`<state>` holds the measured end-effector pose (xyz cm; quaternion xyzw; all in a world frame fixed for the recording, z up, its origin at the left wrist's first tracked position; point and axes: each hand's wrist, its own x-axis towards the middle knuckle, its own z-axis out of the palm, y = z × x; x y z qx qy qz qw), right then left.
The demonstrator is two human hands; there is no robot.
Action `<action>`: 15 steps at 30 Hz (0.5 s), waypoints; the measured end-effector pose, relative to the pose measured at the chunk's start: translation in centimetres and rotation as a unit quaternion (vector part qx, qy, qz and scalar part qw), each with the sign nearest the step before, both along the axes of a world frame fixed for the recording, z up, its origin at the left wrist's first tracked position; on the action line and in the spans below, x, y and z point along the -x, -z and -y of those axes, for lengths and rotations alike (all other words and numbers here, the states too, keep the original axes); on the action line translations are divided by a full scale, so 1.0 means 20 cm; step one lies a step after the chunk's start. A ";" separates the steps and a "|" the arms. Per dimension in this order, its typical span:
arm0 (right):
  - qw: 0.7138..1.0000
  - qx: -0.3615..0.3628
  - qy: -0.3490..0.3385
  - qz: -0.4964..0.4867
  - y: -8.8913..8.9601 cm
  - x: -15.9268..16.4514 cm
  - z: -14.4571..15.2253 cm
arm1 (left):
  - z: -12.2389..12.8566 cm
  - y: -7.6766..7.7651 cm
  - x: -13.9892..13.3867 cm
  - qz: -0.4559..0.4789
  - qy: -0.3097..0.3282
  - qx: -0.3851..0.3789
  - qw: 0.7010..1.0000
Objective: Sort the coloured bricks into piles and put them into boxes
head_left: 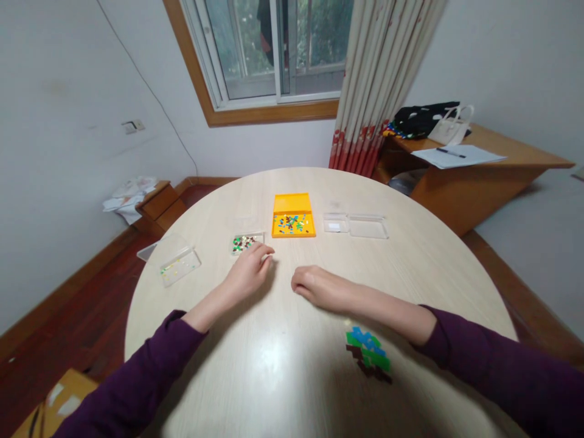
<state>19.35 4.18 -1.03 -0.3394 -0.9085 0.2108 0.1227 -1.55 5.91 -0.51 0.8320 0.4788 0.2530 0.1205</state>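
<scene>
My left hand (250,266) is over the table, just in front of a small clear box (235,251) of green, brown and pale pieces. Its thumb and index finger come together in a pinch; whatever lies between them is too small to name. Closed with curled fingers, my right hand (319,288) rests at the middle of the table, and anything inside it is hidden. Below my right forearm lies a flat patch of blue, green and brown pieces (368,354), fitted close together. One pale yellow piece (348,323) sits at its upper edge.
An open yellow case (292,202) with loose coloured pieces stands beyond my hands. To its right is an open clear case (368,228); another clear box (180,267) with a few pieces is near the left edge of the round table (438,267).
</scene>
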 end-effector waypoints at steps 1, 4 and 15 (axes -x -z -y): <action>0.999 -0.008 0.031 -0.013 -0.04 0.01 -0.07 | 0.06 0.01 0.02 0.005 0.007 0.012 1.000; 0.985 -0.045 0.160 -0.038 -0.16 0.06 -0.33 | 0.19 0.04 0.05 0.014 0.016 0.051 0.998; 0.965 -0.046 0.258 0.007 -0.18 -0.20 -0.39 | 0.38 0.08 -0.20 -0.049 0.131 0.158 0.977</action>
